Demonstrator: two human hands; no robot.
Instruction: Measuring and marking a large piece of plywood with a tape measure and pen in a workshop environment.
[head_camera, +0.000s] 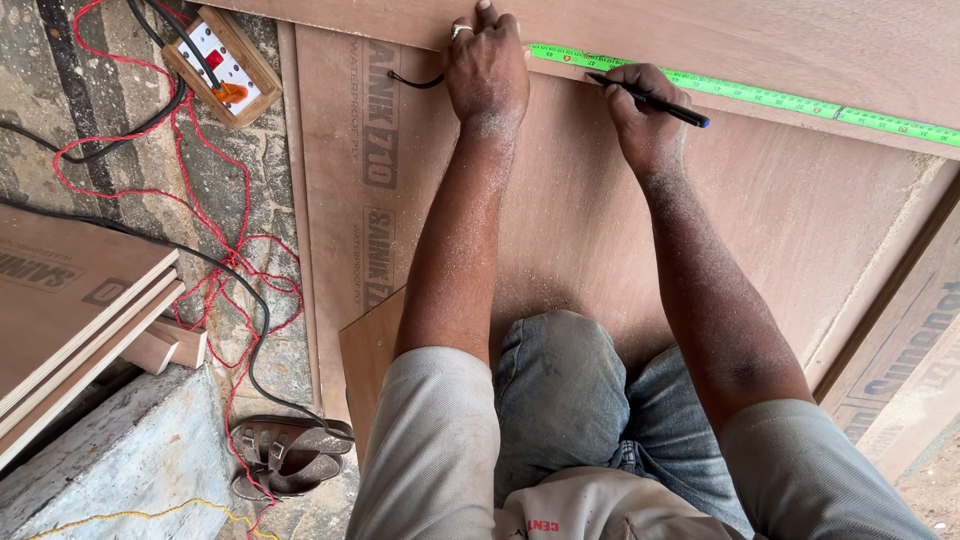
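1. head view: the left hand (487, 72) presses flat, fingers curled down, on the end of the bright green measuring tape (740, 93), which lies along the far edge of the large reddish-brown plywood sheet (600, 230) on the floor.
2. the right hand (645, 120) is closed around a black pen with a blue cap (655, 100), its tip at the tape's edge.
3. risk: if the left hand eases, the tape may slide and the mark would land off position.
4. risk: sawdust on the sheet may break the ink line.
5. risk: the tangled red wire (215, 270) and wooden switch box (222, 65) lie just beside the sheet; a shifted panel could snag them.
6. risk: the kneeling posture loads the sheet unevenly.
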